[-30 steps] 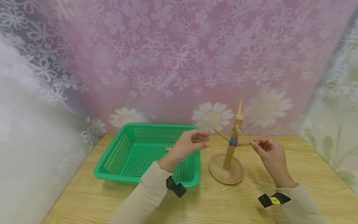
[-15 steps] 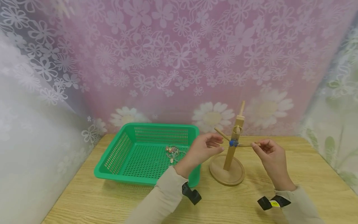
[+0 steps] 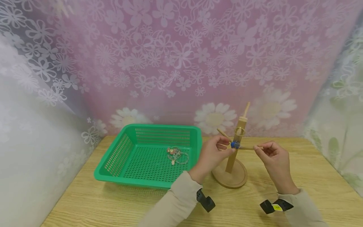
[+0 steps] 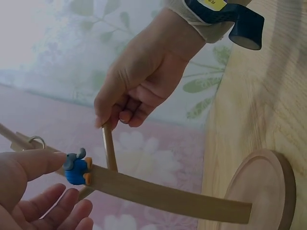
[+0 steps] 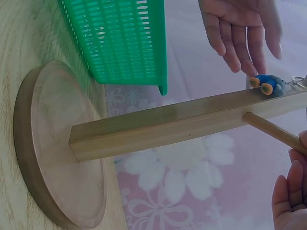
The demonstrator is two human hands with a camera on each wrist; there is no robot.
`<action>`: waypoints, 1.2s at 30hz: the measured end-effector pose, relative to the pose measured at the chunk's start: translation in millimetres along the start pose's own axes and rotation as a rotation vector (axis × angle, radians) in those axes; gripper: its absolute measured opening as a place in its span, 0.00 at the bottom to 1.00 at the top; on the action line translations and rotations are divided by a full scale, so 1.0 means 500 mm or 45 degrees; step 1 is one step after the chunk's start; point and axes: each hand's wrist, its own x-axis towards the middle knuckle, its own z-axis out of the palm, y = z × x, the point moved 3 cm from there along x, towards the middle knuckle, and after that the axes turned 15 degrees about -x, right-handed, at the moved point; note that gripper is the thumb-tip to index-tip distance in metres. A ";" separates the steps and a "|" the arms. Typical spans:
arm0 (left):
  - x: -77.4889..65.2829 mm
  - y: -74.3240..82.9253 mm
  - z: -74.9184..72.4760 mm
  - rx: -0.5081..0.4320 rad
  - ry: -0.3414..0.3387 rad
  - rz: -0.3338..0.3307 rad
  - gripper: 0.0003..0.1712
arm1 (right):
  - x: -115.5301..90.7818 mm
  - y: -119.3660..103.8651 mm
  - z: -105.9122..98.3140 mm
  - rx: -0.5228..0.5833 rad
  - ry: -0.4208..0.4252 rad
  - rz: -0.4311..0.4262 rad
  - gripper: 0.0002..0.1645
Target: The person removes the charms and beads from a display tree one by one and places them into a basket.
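A wooden stand has an upright post on a round base, with side pegs. In front of the post hangs an elephant keychain, grey-headed with a blue body and orange feet, below a gold-coloured ring. My left hand is at the post's left side; in the left wrist view one fingertip meets the elephant's head, the other fingers loosely extended. With thumb and fingers my right hand pinches the outer end of the stand's right peg.
Left of the stand is a green plastic basket. Inside it lie a pinkish-brown trinket and a clear ring-shaped strand. A flowered curtain hangs behind the wooden table.
My left hand has moved right, from over the basket to the elephant keychain, uncovering the trinkets in the basket. The right hand keeps its hold on the peg.
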 end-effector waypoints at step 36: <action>0.001 -0.010 0.033 -0.067 0.087 0.145 0.08 | 0.000 -0.018 -0.019 -0.140 -0.147 0.047 0.08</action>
